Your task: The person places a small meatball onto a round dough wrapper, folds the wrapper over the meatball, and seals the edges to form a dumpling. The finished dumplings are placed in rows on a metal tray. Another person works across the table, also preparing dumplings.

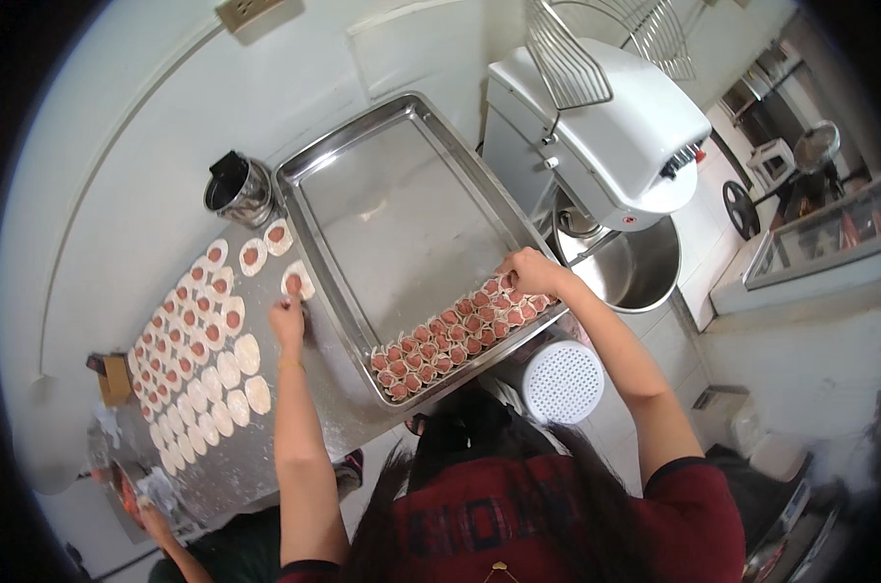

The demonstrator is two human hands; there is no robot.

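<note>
My left hand [287, 321] is closed at the near edge of a round dough wrapper [299, 280] with a ball of pinkish meat filling on it, fingers pinched on its rim. Inside the large metal tray [401, 214], my right hand [535, 272] reaches down at the far right end of the rows of open-topped dumplings [440, 340]. Its fingers are closed round a dumpling there, mostly hidden beneath them. More wrappers topped with filling [188, 316] lie in rows on the steel table to the left, with bare wrappers [212, 384] nearer me.
A metal canister [241, 191] stands beside the tray's far left corner. Behind and right is a white dough mixer [605, 126] with a steel bowl [630, 262]. A white perforated stool [562, 381] sits below the tray's edge. Another person's hand [154, 520] shows at lower left.
</note>
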